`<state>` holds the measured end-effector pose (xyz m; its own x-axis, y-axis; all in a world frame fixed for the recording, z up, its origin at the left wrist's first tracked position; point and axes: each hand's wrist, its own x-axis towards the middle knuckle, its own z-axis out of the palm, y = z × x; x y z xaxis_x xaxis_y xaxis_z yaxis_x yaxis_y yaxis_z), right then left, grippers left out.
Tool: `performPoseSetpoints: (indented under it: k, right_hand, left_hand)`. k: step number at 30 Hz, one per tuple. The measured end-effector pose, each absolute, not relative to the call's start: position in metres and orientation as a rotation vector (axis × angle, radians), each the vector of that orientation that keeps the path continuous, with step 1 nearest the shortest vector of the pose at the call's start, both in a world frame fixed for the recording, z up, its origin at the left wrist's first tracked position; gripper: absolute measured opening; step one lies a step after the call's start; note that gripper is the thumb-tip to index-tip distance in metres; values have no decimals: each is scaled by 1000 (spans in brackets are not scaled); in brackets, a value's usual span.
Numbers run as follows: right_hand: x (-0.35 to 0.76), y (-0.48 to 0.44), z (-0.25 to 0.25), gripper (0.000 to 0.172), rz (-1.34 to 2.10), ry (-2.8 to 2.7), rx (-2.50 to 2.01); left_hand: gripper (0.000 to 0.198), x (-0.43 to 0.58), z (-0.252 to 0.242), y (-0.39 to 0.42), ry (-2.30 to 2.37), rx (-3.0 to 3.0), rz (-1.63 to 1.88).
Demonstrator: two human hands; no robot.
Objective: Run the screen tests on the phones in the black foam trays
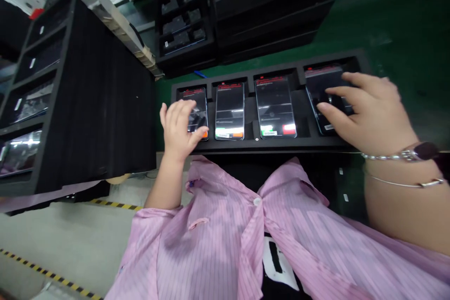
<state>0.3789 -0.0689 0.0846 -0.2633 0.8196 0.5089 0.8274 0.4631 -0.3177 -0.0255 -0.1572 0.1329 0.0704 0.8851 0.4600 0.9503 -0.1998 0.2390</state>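
Observation:
A black foam tray (pixel 225 144) lies before me with several smartphones in its slots, screens up and lit with small red text at the top. Over the leftmost phone (pixel 200 108) is my left hand (pixel 177 131), fingers bent and thumb apart, near its lower edge. My right hand (pixel 372 108) hovers at or touches the rightmost phone (pixel 318 91); its fingers are spread and partly cover the screen. Whether either hand's fingertips touch glass I cannot tell. Between the hands sit two more phones, one left of centre (pixel 229 110) and one right of centre (pixel 275 105).
On the left rises a tall stack of black foam trays (pixel 105 93) with phones in the top one. Behind the tray are another phone tray (pixel 184 18) and a black stack (pixel 270 9). A blue pen (pixel 200 74) lies on the green table (pixel 393 33).

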Motion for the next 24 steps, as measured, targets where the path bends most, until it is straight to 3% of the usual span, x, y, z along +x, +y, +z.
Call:
performPoseSetpoints:
  k: [4, 7, 10, 13, 18, 24]
  right_hand:
    - [350, -106, 97, 57, 74, -2106, -1148]
    - [324, -132, 103, 69, 190, -2264, -988]
    - [308, -145, 100, 76, 182, -2342, -992]
    - [302, -148, 94, 82, 104, -2348, -1014]
    - [305, -146, 93, 59, 80, -2422, -963]
    - [357, -136, 108, 91, 23, -2138, -1080]
  left_hand:
    - [51, 0, 117, -189, -1759, -2324, -653]
    - [54, 6, 109, -200, -1780, -2354, -576]
    - [64, -6, 115, -207, -1781, -2329, -782]
    - [59, -27, 121, -217, -1852, -2115, -933]
    - [53, -50, 104, -233, -2213, -2003, -782]
    - [56, -55, 86, -229, -2141, -2051, -968]
